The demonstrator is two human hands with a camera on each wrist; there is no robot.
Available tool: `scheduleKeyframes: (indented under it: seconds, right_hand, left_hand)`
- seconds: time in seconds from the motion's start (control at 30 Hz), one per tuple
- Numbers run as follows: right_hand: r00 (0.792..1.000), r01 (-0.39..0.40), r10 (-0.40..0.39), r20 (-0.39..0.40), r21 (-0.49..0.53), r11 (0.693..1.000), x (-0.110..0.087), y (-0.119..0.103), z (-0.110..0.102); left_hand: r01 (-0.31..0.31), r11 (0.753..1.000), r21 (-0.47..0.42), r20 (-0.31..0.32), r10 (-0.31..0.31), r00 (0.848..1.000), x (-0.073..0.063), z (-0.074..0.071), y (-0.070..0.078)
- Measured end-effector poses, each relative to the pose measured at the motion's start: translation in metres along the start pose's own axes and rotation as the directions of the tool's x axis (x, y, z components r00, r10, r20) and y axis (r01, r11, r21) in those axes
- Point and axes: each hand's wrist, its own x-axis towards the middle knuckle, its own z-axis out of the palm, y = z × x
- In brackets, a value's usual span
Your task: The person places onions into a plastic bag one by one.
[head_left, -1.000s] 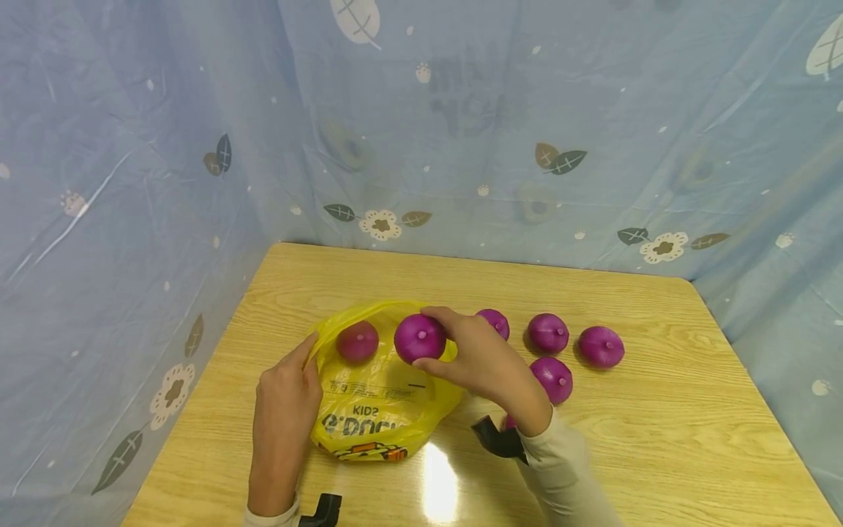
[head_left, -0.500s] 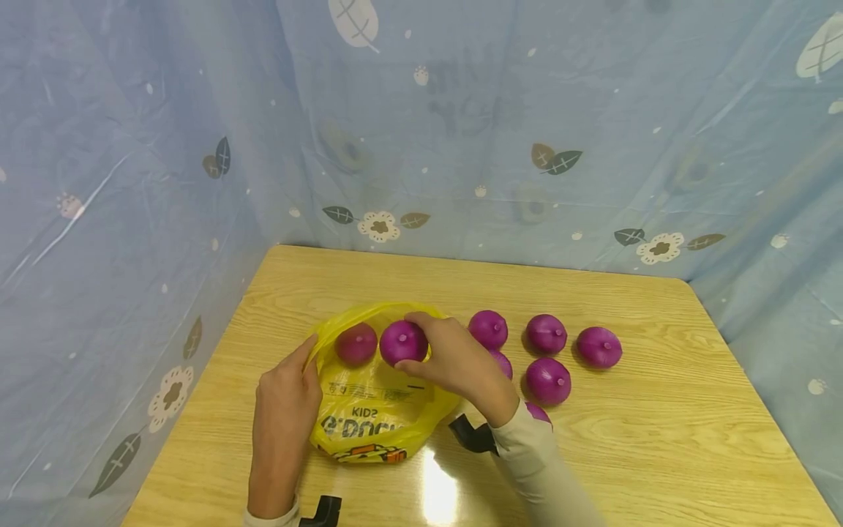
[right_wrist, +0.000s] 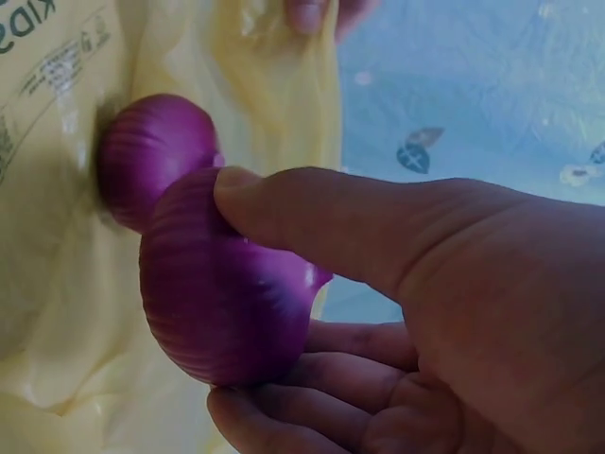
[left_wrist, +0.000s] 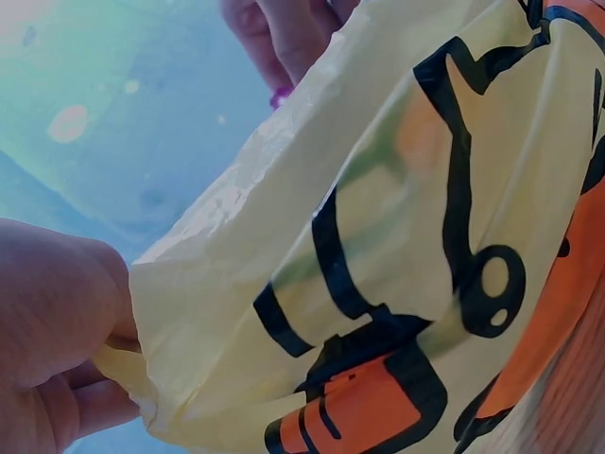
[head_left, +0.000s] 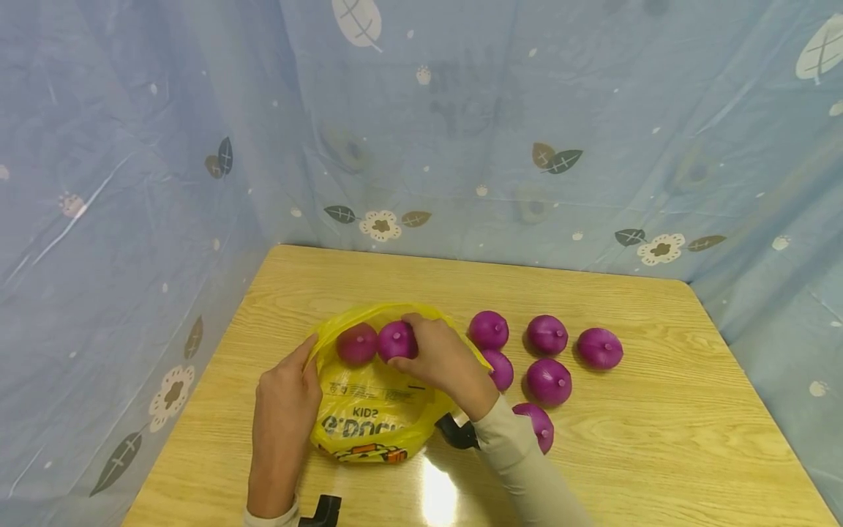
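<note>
A yellow plastic bag with printed lettering lies on the table, its mouth spread wide. My left hand pinches the left side of its rim, also seen in the left wrist view, where the bag shows a cartoon print. My right hand reaches into the mouth and holds a purple onion between thumb and fingers. In the right wrist view the held onion overlaps a second onion, which lies inside the bag to the left of it.
Several more purple onions, such as the rightmost onion and the nearest onion, lie on the wooden table right of the bag. A blue patterned curtain hangs behind and beside the table.
My right hand has moved left and into the bag with the onion, which now sits beside the other one. More onions on the table show behind the arm. The left hand stays put.
</note>
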Motion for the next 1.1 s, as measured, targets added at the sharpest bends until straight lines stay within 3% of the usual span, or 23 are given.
scheduleKeyframes:
  seconds: [0.77,1.1]
  right_hand:
    - [0.991,-0.127,0.127,-0.031,-0.023,0.992,0.016,0.004,0.027]
    - [0.992,-0.116,0.116,-0.055,-0.004,0.993,0.02,0.008,0.035]
  left_hand:
    - [0.006,1.0,0.011,0.028,-0.006,1.0,0.0,0.0,0.0]
    - [0.006,1.0,0.022,0.021,-0.006,1.0,-0.001,-0.001,0.001]
